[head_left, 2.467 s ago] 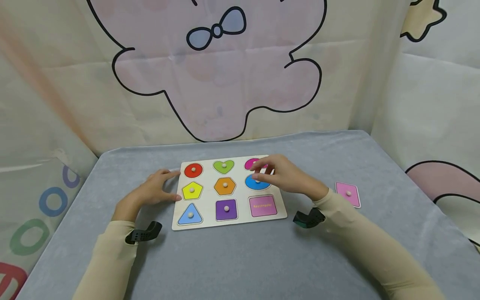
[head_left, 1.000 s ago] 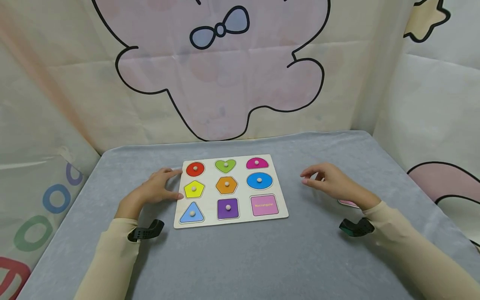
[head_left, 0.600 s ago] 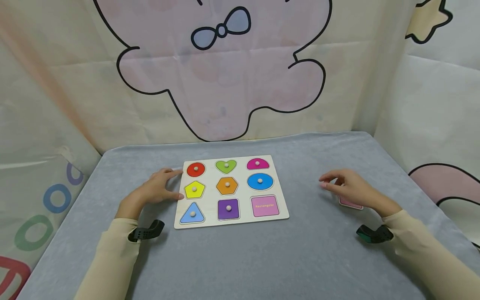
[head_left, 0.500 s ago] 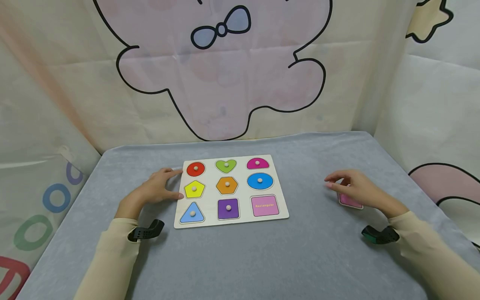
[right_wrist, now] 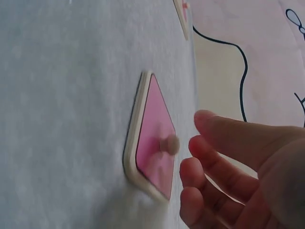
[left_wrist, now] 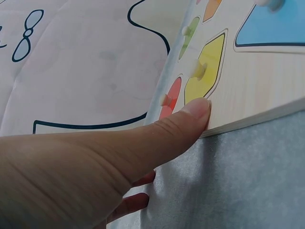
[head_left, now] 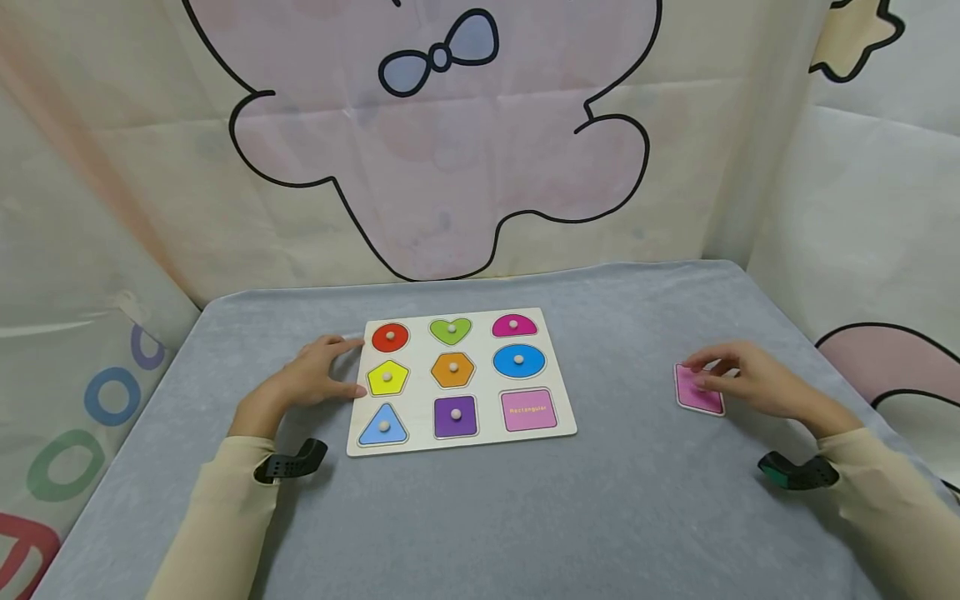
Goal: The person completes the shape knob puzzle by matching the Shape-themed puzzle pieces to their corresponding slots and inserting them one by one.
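Observation:
A white wooden puzzle board [head_left: 420,355] lies on the cloth, with knobbed shapes in most of its recesses. Its lower right recess [head_left: 529,410] shows pink with the printed word "Rectangular" and has no piece in it. My left hand [head_left: 303,385] rests at the board's left edge, thumb and index finger spread; in the left wrist view the thumb [left_wrist: 176,126] lies on the rim beside the yellow pentagon [left_wrist: 205,69]. Over the pink rectangle piece [head_left: 696,402] hovers my right hand [head_left: 761,385]. The right wrist view has its loosely bent fingers apart from the piece's wooden knob [right_wrist: 170,144].
A grey-blue cloth [head_left: 465,517] covers the table. Behind it hangs a printed curtain [head_left: 420,167], with further curtains at left and right. Black straps [head_left: 798,472] sit on both wrists.
My right hand has moved from over the board's right side across to the right, to the pink rectangle piece. The left hand and the board have stayed in place.

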`<action>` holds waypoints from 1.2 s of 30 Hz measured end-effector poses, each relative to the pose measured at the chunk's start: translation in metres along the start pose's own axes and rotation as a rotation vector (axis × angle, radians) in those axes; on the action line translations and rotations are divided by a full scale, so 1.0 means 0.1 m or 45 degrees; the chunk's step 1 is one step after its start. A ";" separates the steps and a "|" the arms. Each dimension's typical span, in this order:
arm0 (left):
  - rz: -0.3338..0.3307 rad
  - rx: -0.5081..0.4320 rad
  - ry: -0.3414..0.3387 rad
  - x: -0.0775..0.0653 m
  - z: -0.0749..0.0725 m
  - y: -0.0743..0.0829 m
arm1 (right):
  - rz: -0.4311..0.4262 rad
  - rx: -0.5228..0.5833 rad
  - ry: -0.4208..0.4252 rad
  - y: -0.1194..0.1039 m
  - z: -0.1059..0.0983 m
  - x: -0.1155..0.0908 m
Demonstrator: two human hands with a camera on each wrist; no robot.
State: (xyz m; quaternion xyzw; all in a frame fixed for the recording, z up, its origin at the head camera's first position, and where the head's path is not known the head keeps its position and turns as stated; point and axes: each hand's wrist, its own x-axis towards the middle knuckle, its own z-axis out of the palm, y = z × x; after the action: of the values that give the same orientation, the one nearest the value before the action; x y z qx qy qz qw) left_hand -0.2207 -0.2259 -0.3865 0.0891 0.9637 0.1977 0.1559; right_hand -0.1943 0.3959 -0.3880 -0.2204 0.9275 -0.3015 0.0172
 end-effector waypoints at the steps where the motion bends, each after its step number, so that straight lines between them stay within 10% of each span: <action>1: -0.001 -0.002 0.001 0.00 0.00 0.00 | -0.016 0.008 -0.014 0.03 -0.02 -0.01; 12: -0.011 -0.023 0.006 -0.01 0.00 0.01 | -0.059 0.121 -0.160 0.18 -0.09 -0.05; 36: 0.007 -0.018 0.007 -0.03 -0.03 0.01 | 0.034 0.064 -0.078 -0.03 0.02 0.18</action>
State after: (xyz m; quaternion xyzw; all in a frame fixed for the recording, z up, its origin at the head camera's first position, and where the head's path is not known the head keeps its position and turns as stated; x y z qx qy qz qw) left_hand -0.2187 -0.2270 -0.3831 0.0901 0.9624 0.2052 0.1533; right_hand -0.2088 0.3848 -0.3859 -0.2167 0.9215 -0.3176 0.0550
